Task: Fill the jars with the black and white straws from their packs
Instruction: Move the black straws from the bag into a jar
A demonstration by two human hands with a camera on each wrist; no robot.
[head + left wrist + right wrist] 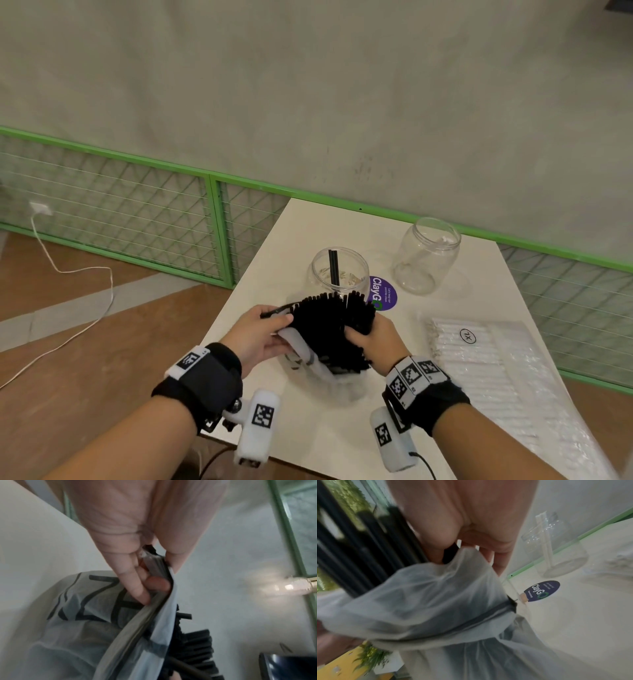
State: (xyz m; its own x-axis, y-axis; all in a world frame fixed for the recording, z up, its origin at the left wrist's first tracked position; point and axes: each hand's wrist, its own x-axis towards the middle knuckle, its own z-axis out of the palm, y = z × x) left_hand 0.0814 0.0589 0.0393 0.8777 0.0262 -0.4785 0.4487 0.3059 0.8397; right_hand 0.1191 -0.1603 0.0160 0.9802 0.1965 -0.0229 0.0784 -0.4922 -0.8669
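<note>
A thick bundle of black straws (334,322) sticks up out of a frosted zip pack (301,346) held over the white table (308,222). My left hand (263,329) pinches the pack's zip edge (154,566) between thumb and fingers. My right hand (370,339) grips the right side of the bundle, fingers curled round the straws (373,550) above the pack (436,601). Just behind stands a clear jar (340,274) holding two black straws. A second clear jar (426,255) at the back right holds one white straw (547,545). A pack of white straws (479,349) lies flat on the right.
A round purple sticker (383,294) is on the tabletop between the jars. A green-framed mesh fence (212,205) runs along the wall behind the table. A white cable (68,274) trails over the wooden floor on the left.
</note>
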